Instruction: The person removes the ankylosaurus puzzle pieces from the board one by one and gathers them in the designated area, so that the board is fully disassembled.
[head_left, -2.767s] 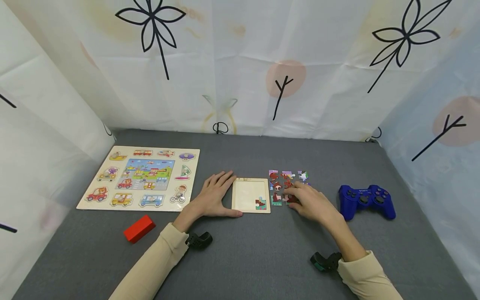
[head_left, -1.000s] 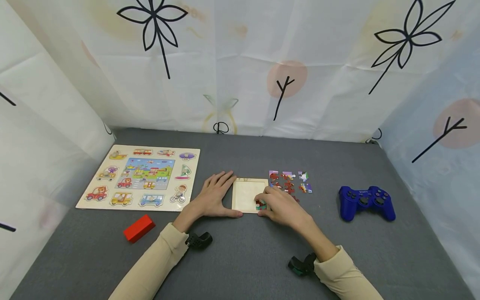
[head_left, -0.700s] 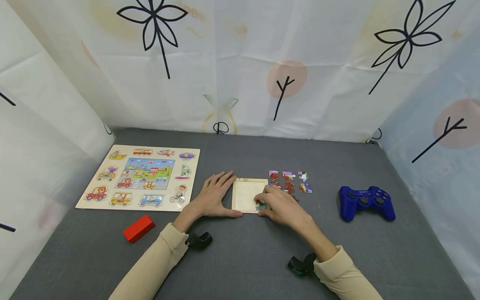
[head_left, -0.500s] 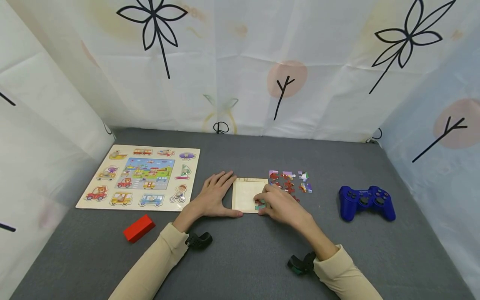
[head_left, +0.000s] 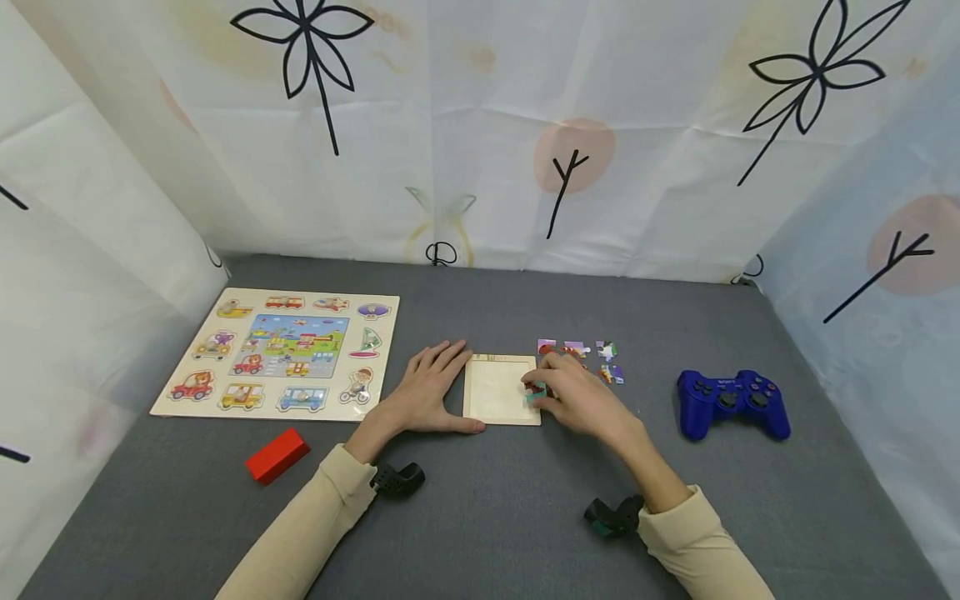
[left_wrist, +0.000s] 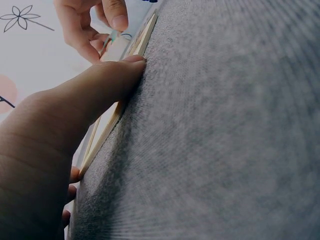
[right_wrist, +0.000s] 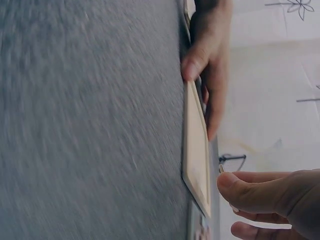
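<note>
My left hand (head_left: 429, 392) lies with fingers spread against the left side of a shallow square wooden puzzle tray (head_left: 495, 387). Its thumb presses the tray's near edge, as the left wrist view shows up close. With thumb and fingertips, my right hand (head_left: 581, 396) pinches a small teal-and-brown jigsaw piece (head_left: 536, 394) over the tray's right edge. In the right wrist view the piece (right_wrist: 221, 169) shows only as a thin edge at the fingertips, raised above the tray (right_wrist: 195, 145). Several loose jigsaw pieces (head_left: 607, 350) lie right of the tray, some hidden behind my right hand.
At the left lies a large wooden picture board (head_left: 300, 392) with vehicle shapes. A red block (head_left: 277, 456) sits in front of it. A blue game controller (head_left: 733, 404) rests at the right. White patterned cloth (head_left: 480, 167) hangs around the grey table (head_left: 495, 533).
My right hand went from the loose pieces to the tray's near right corner, then lifted the jigsaw piece there up and to the right. That corner now shows bare wood. My left hand stayed still.
</note>
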